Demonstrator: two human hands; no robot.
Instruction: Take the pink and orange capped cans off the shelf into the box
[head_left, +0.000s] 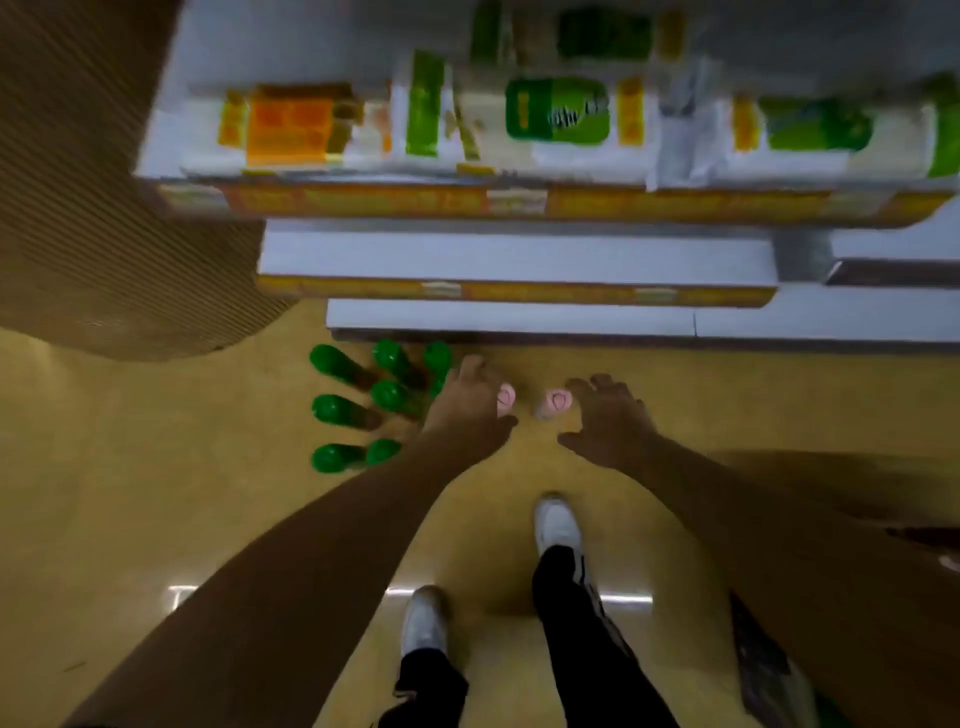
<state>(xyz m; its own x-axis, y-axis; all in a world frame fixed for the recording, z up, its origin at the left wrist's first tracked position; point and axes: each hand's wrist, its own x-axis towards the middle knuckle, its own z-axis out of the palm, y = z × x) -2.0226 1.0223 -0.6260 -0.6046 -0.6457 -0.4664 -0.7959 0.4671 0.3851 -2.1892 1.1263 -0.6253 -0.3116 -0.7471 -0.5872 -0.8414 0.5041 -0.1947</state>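
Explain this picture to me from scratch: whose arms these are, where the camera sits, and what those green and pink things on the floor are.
There is no machine here. The one picture comes from a wide-angle camera worn on a person's head, looking down, so you see their own bare arms, dark trousers and white shoes. They stand on a yellowish floor before shop shelves stocked with white packages bearing green and orange labels. On the floor stand green-capped bottles and two pink-capped ones. The left hand reaches down over one pink cap, the right hand hangs with spread fingers beside the other. Motion blur hides whether either touches a bottle.
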